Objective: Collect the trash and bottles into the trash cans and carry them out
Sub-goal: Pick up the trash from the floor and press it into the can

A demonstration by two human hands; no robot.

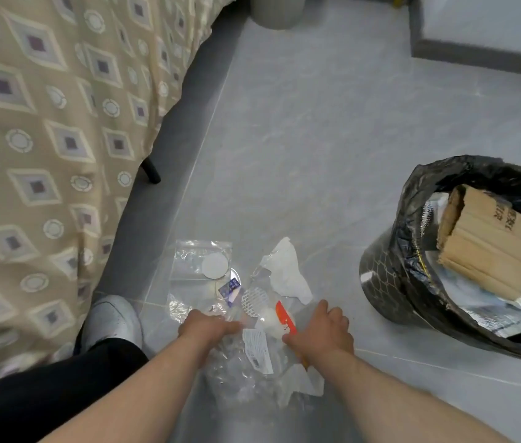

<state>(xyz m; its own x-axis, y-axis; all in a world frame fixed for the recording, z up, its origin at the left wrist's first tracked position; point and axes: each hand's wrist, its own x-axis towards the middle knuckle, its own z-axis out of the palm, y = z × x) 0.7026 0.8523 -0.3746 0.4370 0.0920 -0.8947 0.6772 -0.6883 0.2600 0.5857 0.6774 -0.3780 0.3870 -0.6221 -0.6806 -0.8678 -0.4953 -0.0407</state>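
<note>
As left hand (208, 325) and right hand (323, 327) curl around plastic wrappers (232, 370), lower centre, bunching them tightly should prevent drops toward the trash can (380, 282).

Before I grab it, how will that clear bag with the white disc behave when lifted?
The clear bag looks thin and crinkled, so it will likely flop and weigh little. The white disc inside may slide to the low end. Its glossy film, flat on the floor, could be slippery to pinch.
</note>
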